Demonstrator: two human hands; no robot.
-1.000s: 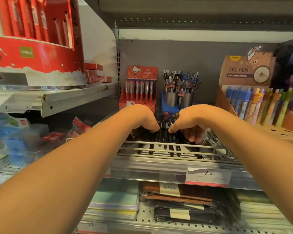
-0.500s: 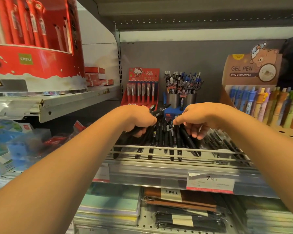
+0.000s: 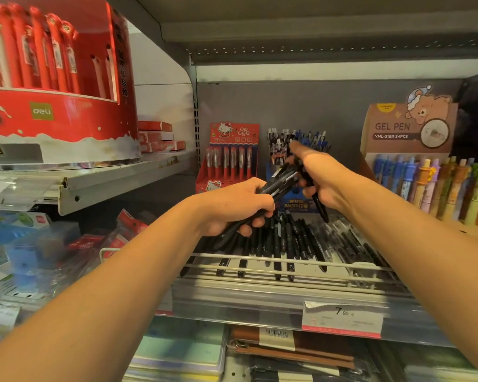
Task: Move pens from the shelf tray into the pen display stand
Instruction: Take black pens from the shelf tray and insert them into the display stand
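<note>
Several black pens (image 3: pixel 286 238) lie in the wire-fronted shelf tray (image 3: pixel 287 264). My left hand (image 3: pixel 232 206) grips a bundle of black pens (image 3: pixel 280 181) lifted above the tray, their tips pointing up and right. My right hand (image 3: pixel 319 177) holds a black pen (image 3: pixel 321 206) that hangs down from the palm, and its fingers touch the bundle's upper end. Behind the hands stands the blue pen display stand (image 3: pixel 295 204) with cups of pens (image 3: pixel 280 142), partly hidden by my right hand.
A red Hello Kitty pen display (image 3: pixel 231 155) stands left of the blue stand. A brown gel pen box (image 3: pixel 414 150) with pastel pens is at the right. A big red deli drum (image 3: pixel 58 86) sits on the upper left shelf. A price tag (image 3: pixel 342 318) hangs below the tray.
Both hands rose out of the tray with pens. The left hand now holds a bundle well above the tray, and the right hand has moved up toward the stand.
</note>
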